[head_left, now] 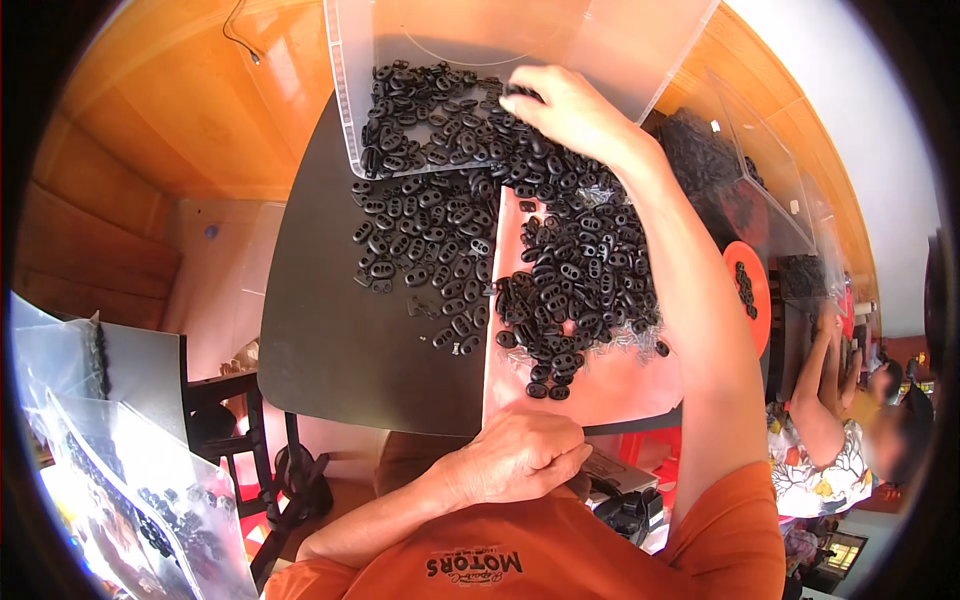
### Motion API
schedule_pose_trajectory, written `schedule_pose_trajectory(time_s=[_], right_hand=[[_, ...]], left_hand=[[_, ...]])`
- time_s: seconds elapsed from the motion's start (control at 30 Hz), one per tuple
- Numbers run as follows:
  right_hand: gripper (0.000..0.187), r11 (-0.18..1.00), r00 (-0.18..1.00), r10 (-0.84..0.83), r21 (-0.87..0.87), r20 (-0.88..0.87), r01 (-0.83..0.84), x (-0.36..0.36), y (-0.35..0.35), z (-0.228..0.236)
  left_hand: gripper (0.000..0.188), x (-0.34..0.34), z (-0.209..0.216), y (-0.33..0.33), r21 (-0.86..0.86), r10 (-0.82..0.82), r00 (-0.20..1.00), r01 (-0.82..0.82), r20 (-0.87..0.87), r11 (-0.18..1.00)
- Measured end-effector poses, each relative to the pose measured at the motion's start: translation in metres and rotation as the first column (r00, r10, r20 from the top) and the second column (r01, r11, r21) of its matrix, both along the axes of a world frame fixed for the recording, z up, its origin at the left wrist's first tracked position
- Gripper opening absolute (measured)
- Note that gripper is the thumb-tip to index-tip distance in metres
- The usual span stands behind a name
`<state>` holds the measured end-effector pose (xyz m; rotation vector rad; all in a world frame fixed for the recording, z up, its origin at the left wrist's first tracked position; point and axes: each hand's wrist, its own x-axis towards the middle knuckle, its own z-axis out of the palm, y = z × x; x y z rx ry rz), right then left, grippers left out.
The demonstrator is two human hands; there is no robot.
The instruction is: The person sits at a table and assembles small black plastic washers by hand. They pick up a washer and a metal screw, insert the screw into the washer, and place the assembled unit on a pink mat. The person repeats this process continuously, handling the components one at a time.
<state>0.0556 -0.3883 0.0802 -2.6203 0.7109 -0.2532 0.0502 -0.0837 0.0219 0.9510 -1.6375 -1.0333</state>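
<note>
My black ovals [590, 270] lie in the clear box [343, 90] and spill over the dark table [370, 350] and the pink sheet [615, 385]. They point every which way. The nearest two have their long sides running left to right. Each is smooth and round-ended, and many show two holes. My right hand [562, 108] bends over some; I cannot tell if it grips any. My left hand [525, 452] is curled up near the table edge.
</note>
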Motion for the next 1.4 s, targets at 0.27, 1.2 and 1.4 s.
schedule_pose_trajectory(time_s=[0.27, 1.2, 1.4], right_hand=[[0.018, 0.945, 0.940, 0.319, 0.120, -0.120, -0.306, -0.080, 0.105, 0.020], [0.058, 0.957, 0.990, 0.057, -0.276, -0.131, -0.091, -0.002, -0.001, -0.031], [0.060, 0.946, 0.972, -0.108, -0.322, -0.209, 0.035, 0.014, -0.021, -0.038]], left_hand=[[0.023, -0.005, -0.005, 0.001, -0.041, 0.043, 0.995, -0.047, -0.086, 0.998], [0.025, -0.007, -0.002, 0.000, 0.029, 0.038, 0.998, -0.037, -0.045, 0.999], [0.024, -0.008, -0.005, -0.002, 0.003, 0.034, 0.998, -0.034, -0.062, 0.999]])
